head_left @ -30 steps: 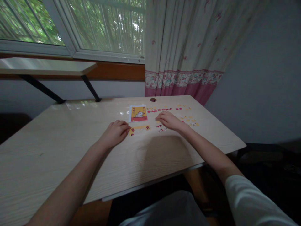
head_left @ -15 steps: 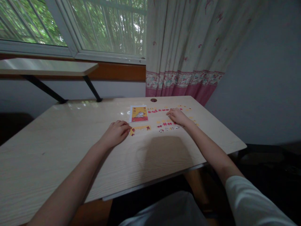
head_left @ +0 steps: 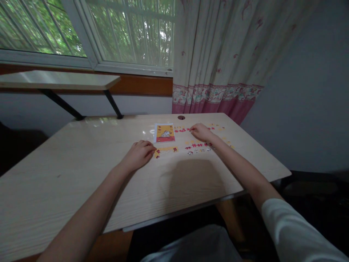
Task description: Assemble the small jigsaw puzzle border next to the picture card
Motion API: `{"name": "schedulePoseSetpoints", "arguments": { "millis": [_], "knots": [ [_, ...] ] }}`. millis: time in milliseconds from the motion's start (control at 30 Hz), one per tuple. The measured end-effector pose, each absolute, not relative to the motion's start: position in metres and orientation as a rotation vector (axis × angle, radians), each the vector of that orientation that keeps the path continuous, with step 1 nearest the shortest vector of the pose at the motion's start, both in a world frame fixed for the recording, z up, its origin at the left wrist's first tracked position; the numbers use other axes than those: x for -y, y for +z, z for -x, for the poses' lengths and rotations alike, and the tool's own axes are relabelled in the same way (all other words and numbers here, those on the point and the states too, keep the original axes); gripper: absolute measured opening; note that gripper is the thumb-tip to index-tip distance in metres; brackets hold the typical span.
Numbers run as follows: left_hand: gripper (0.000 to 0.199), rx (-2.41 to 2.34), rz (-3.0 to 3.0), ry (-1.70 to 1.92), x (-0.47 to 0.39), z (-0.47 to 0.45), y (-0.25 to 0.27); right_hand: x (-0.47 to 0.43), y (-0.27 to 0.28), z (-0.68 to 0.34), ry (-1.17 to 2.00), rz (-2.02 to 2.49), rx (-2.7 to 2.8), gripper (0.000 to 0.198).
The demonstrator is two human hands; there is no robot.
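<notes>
My left hand point(head_left: 141, 154) rests on the desk with its fingers curled together, the tips at the left corner of a short strip of joined yellow jigsaw pieces point(head_left: 167, 149). Above that strip lies a picture card point(head_left: 165, 133) of a white animal on yellow and red. Over the far row of red jigsaw pieces point(head_left: 180, 130) is my right hand point(head_left: 201, 131), its fingers pinched and tips low by the row. Whatever is between them is too small to make out. Nearer me are a row of red pieces point(head_left: 198, 145) and a row of white pieces point(head_left: 196, 151).
Loose yellow pieces point(head_left: 228, 142) lie right of my right forearm. A round cable hole point(head_left: 181, 117) is near the desk's back edge. A raised shelf point(head_left: 60, 80) on black legs stands at back left. Behind the desk hang curtains point(head_left: 212, 65) beside a window.
My right hand has moved a little left along the far red row. My left hand stays at the yellow strip. The whole view has shifted slightly.
</notes>
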State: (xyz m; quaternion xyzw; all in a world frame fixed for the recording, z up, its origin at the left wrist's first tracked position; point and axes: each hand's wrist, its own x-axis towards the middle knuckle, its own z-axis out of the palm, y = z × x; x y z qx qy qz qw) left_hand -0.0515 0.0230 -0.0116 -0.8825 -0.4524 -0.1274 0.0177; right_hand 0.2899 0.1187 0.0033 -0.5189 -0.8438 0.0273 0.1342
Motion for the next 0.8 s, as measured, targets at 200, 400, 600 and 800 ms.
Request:
{"name": "schedulePoseSetpoints", "arguments": {
  "millis": [200, 400, 600, 800],
  "knots": [
    [0.036, 1.4, 2.741, -0.424, -0.023, 0.053, -0.013, -0.14, 0.01, -0.266, 0.101, 1.555, 2.429, 0.029],
    [0.034, 1.404, 2.745, -0.437, -0.023, 0.052, -0.014, -0.159, 0.016, -0.241, 0.078, 1.77, 2.347, 0.027],
    [0.036, 1.402, 2.755, -0.444, -0.023, 0.052, -0.012, -0.163, 0.016, -0.216, 0.066, 1.793, 2.371, 0.026],
    [0.036, 1.399, 2.759, -0.469, -0.024, 0.053, -0.014, -0.167, 0.01, -0.211, 0.077, 1.821, 2.364, 0.024]
  ]
}}
